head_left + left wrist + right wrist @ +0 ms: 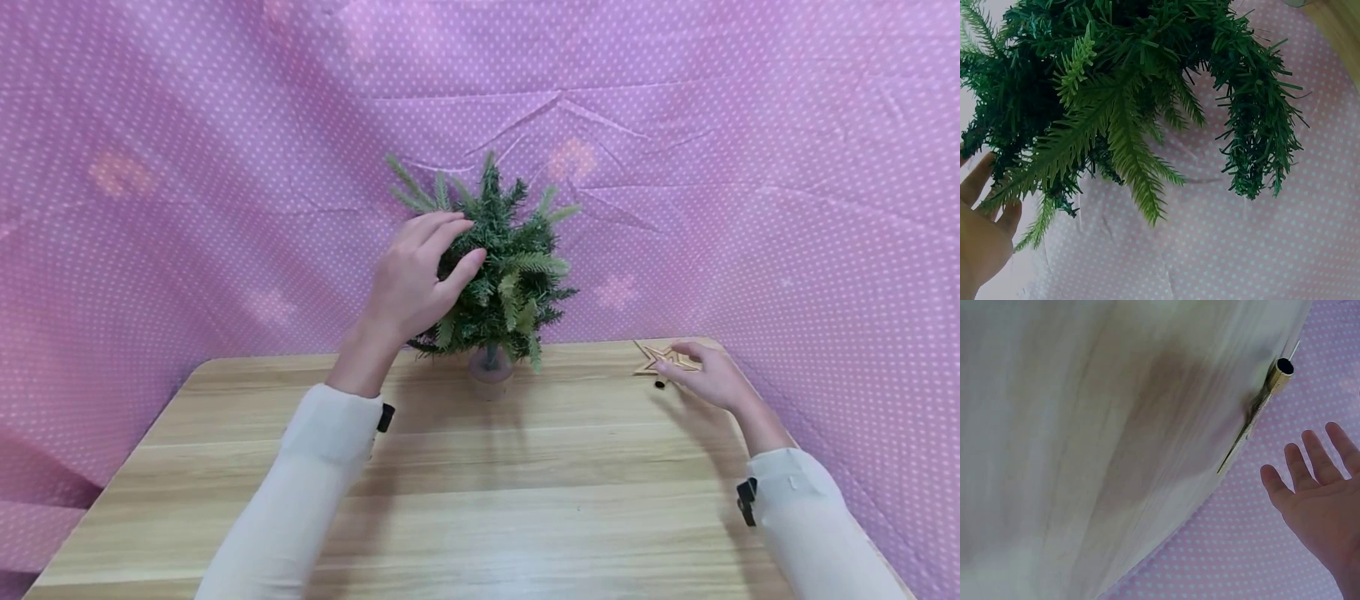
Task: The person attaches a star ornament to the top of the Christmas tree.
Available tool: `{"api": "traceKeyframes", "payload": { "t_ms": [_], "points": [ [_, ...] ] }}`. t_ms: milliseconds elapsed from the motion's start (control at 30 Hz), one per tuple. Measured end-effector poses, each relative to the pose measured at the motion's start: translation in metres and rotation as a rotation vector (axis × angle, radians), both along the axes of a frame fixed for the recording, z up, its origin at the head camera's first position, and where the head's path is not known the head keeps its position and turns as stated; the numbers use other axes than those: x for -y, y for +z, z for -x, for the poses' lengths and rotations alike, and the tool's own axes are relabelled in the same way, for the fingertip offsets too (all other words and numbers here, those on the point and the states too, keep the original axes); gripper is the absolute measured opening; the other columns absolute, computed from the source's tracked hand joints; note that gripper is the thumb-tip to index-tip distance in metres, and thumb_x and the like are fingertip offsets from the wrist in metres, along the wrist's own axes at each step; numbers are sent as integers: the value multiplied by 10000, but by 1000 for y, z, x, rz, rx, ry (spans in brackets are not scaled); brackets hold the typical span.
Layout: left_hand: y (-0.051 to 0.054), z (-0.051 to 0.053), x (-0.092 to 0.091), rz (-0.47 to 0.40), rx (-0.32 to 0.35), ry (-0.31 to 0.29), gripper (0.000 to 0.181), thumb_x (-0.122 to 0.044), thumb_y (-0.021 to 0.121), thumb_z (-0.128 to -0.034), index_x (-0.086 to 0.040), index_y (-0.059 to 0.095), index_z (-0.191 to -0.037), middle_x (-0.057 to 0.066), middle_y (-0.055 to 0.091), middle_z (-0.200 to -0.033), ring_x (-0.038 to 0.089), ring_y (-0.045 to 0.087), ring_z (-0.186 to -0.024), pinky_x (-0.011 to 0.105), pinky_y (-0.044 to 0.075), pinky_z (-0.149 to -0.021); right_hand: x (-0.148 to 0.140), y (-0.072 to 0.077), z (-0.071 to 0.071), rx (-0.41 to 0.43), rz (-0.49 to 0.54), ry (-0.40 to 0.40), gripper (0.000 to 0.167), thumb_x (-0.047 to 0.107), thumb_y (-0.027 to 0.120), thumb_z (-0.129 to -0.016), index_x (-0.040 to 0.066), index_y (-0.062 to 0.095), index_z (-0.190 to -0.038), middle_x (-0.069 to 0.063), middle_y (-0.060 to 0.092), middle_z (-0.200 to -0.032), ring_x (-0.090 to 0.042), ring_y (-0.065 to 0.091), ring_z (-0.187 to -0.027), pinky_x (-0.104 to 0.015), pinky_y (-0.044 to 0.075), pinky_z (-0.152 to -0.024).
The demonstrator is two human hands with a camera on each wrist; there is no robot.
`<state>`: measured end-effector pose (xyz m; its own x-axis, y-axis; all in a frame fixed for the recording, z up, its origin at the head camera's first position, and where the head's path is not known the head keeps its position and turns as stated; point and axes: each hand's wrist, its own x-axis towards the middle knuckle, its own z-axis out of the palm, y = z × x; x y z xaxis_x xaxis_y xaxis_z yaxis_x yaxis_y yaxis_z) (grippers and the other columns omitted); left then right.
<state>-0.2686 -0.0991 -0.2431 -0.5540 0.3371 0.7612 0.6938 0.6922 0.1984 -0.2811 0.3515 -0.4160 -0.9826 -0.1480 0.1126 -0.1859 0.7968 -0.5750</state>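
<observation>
A small green artificial tree (pixel 495 283) stands upright in a pale round base (pixel 491 379) near the table's back edge. My left hand (pixel 416 275) is at the tree's left side, fingers relaxed and slightly bent; in the left wrist view the hand (pixel 985 231) lies beside the branches (pixel 1129 125), and whether it touches them I cannot tell. At the back right corner lies a gold star (pixel 660 358) with a short tube. My right hand (pixel 708 379) hovers at the star; in the right wrist view its fingers (pixel 1319 462) are spread, apart from the star's tube (pixel 1279 378).
The light wooden table (pixel 480 508) ends just behind the tree and the star. A pink cloth (pixel 675 108) with white dots hangs behind the table and along both sides.
</observation>
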Motion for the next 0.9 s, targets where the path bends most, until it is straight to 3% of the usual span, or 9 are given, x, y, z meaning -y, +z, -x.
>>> {"api": "traceKeyframes", "payload": {
  "t_ms": [300,600,900],
  "points": [
    [4,6,-4,53,46,71,451,-413,613,-1000,-69,688,-1281,95,619,-1383,269,500,-1350,409,374,-1151,-5,-6,3,65,-4,2,773,466,625,-990,-109,414,-1462,-400,384,-1464,-597,367,-1327,-723,336,-1051],
    [11,13,3,128,131,31,407,-399,628,-991,-86,706,-1238,81,622,-1374,269,494,-1351,405,352,-1164,-9,-8,8,84,-16,-9,797,451,653,-972,-126,399,-1460,-429,375,-1447,-610,372,-1310,-723,326,-1055],
    [12,15,5,202,199,41,452,-455,601,-1001,-115,692,-1284,72,620,-1380,270,527,-1322,442,396,-1126,-20,-12,13,133,-30,-21,854,461,675,-955,-148,362,-1465,-430,340,-1463,-635,353,-1302,-736,320,-1045]
  ]
}}
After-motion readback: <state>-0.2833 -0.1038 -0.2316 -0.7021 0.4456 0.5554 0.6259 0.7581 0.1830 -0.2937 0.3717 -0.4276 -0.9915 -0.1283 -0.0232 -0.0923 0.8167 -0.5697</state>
